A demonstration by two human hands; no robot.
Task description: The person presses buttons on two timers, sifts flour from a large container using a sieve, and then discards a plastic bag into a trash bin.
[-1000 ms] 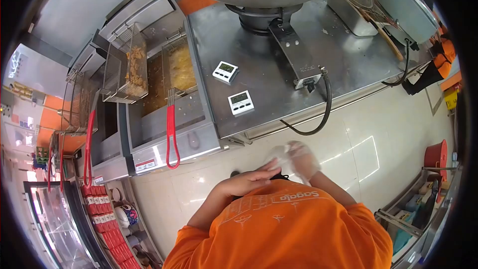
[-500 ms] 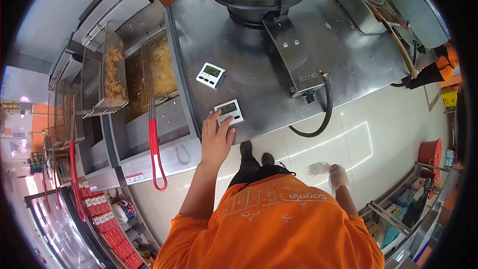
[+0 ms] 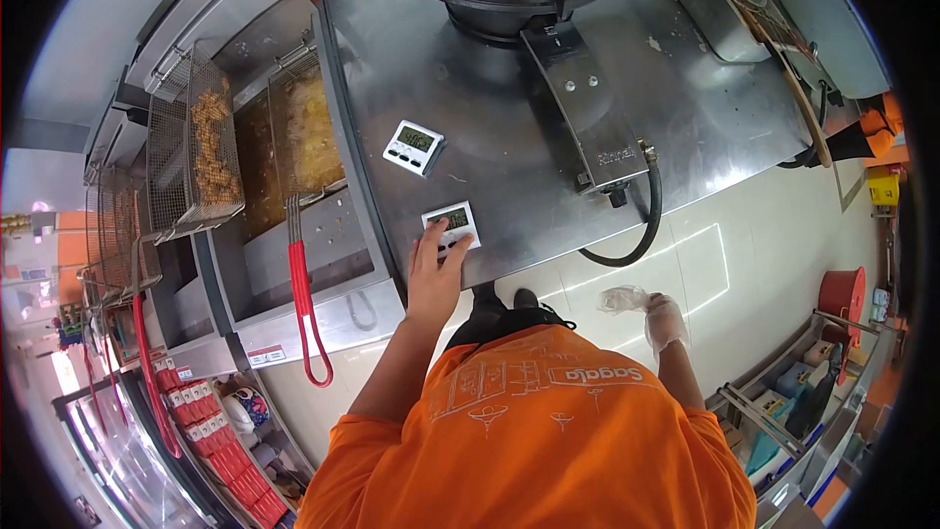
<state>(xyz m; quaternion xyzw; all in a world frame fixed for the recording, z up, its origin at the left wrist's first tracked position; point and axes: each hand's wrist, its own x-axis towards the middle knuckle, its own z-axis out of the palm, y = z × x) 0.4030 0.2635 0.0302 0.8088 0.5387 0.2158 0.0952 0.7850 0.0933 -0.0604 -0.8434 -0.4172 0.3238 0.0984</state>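
Note:
My left hand (image 3: 435, 279) is bare, its fingers spread over the lower white digital timer (image 3: 462, 213) on the steel counter. The fingertips touch the timer's face and cover part of its display and buttons. A second white timer (image 3: 412, 147) lies just above it, its screen lit with digits that I cannot read surely. My right hand (image 3: 666, 323) hangs at my right side over the floor in a clear plastic glove. From its closed fingers sticks out a piece of crumpled clear plastic (image 3: 623, 300), possibly another glove.
A deep fryer on the left holds a frying basket (image 3: 311, 132) in oil, its red handle (image 3: 304, 299) jutting forward. Another basket (image 3: 166, 162) with fried pieces hangs beside it. Ahead stand a wok burner (image 3: 592, 118) and its black hose (image 3: 651, 220). Another person's orange sleeve (image 3: 886, 122) shows at right.
My left hand's fingers have shifted slightly over the lower timer, covering more of its display. The view has tilted a little. My right hand still has the crumpled plastic.

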